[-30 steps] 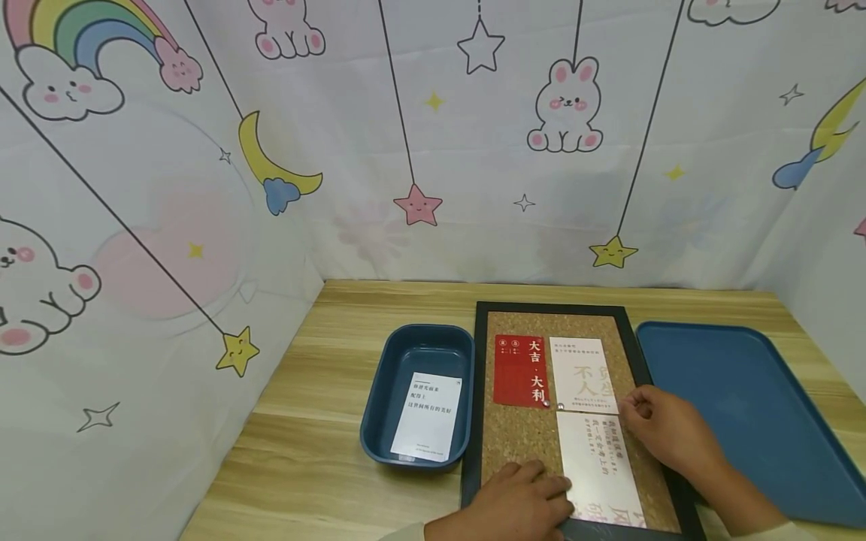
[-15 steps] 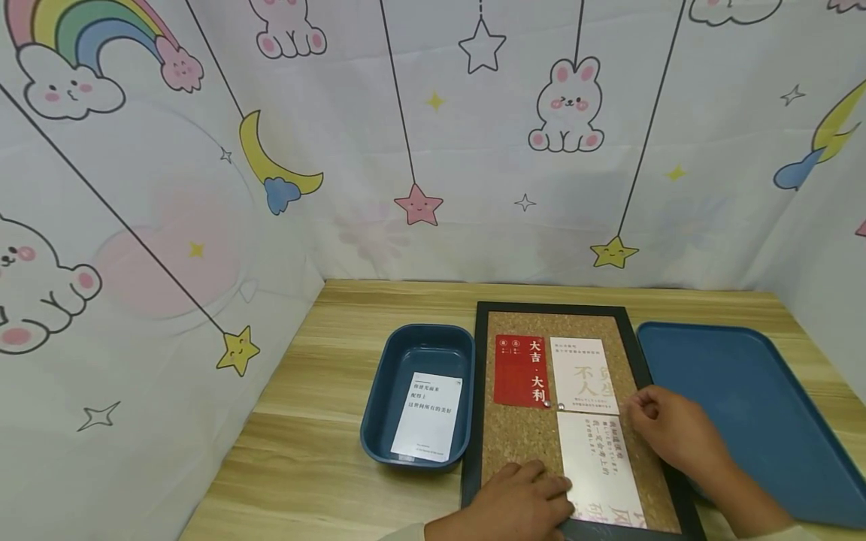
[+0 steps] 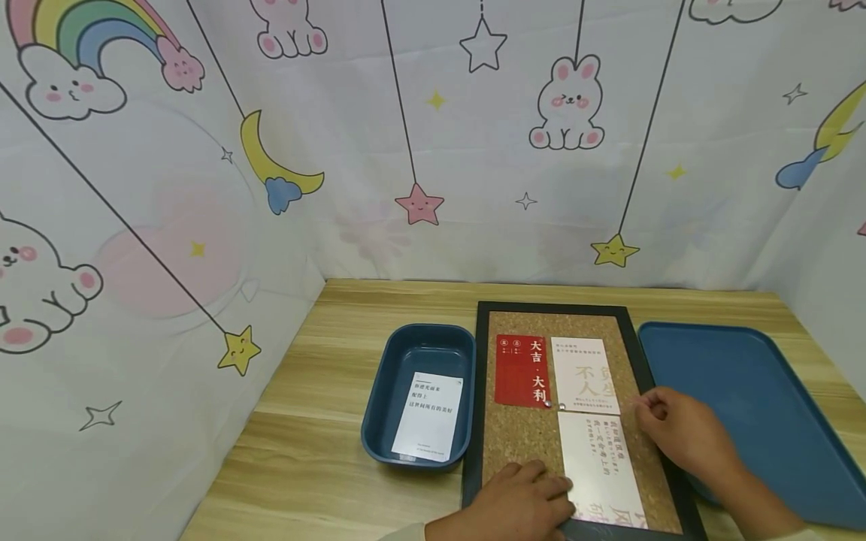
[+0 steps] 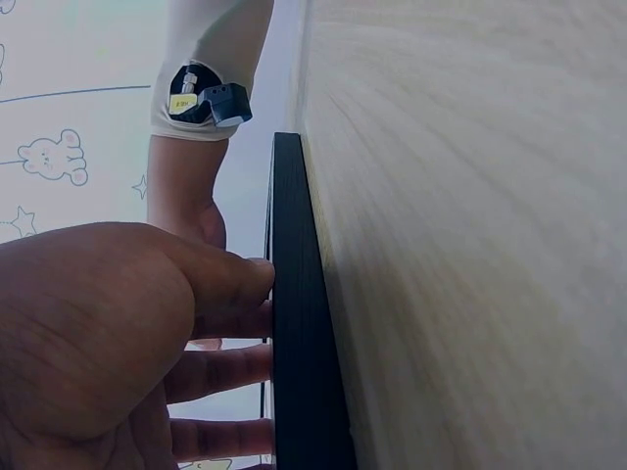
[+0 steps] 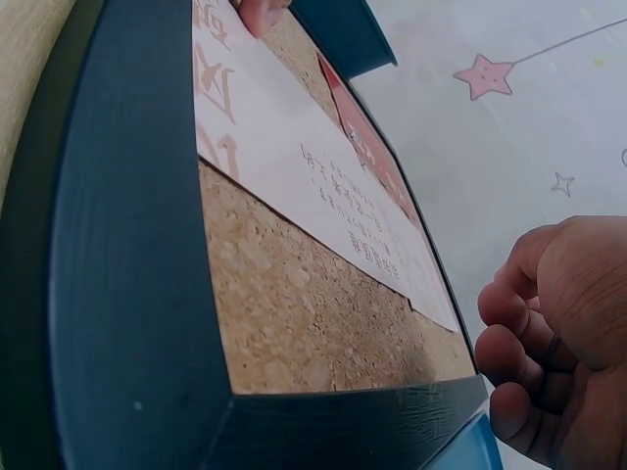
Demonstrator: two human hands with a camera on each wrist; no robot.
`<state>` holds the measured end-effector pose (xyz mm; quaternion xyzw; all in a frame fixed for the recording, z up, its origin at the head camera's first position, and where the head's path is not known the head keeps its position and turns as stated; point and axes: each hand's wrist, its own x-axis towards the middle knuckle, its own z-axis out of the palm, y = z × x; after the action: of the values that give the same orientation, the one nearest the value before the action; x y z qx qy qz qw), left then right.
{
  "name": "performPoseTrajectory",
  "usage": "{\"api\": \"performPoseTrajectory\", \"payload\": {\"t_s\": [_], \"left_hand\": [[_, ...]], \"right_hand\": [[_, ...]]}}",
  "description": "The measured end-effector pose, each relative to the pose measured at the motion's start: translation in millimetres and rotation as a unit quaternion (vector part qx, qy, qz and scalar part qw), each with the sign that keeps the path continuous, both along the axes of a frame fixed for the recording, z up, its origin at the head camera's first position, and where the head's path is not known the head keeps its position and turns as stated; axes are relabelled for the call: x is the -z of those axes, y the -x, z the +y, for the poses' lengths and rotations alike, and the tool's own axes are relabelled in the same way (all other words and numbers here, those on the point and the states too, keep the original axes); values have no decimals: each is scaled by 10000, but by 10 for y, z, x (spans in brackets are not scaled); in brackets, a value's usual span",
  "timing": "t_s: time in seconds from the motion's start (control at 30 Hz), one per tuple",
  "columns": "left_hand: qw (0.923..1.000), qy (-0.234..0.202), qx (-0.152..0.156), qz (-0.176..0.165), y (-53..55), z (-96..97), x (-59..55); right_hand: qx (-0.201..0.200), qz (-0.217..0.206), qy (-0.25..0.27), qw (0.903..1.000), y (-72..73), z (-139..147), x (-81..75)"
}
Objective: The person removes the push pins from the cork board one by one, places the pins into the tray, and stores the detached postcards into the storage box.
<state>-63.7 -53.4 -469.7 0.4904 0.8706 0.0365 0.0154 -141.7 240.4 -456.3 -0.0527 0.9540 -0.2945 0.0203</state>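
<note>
A cork board [image 3: 521, 436] in a black frame lies on the table, bearing a red card [image 3: 521, 372], a white card [image 3: 582, 364] and, below that, a second white card [image 3: 598, 466]. Silver pins [image 3: 561, 406] sit at the red card's and upper white card's lower corners. My left hand [image 3: 521, 496] rests on the frame's near edge, its fingertips on the lower white card's left edge. In the left wrist view its thumb lies against the black frame [image 4: 304, 323]. My right hand [image 3: 683, 432] hovers over the board's right edge, fingers curled, with nothing visible in them [image 5: 578, 333].
Left of the board stands a deep blue bin [image 3: 379, 398] with a white printed card [image 3: 429, 417] inside. A flat blue tray [image 3: 731, 406] lies to the right, beside the board and partly behind the right forearm. A patterned cloth [image 3: 473, 150] hangs behind the table [image 3: 304, 421].
My right hand has drawn slightly to the right, away from the white cards' edge. The left hand and the cards stay in place.
</note>
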Motion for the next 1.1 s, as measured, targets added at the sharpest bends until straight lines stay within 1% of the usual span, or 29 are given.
{"api": "performPoseTrajectory", "payload": {"t_s": [0.13,0.3,0.57,0.73,1.1], "left_hand": [[10000,3,-7,57,-3,-1,1],[10000,-6,2,5,-2,-1,-4],[10000,-18,-6,-21,-2,-3,-2],[10000,-18,-23,-72,-2,-1,-4],[10000,-33,-26,68,-11,-5,1]], "right_hand": [[-22,-12,-3,10000,-8,11,-11],[-4,-141,21,9999,-6,37,-12],[-17,-163,-15,9999,-3,89,-24],[8,-254,-73,9996,3,124,-37],[53,-212,-210,9995,6,190,-23]]}}
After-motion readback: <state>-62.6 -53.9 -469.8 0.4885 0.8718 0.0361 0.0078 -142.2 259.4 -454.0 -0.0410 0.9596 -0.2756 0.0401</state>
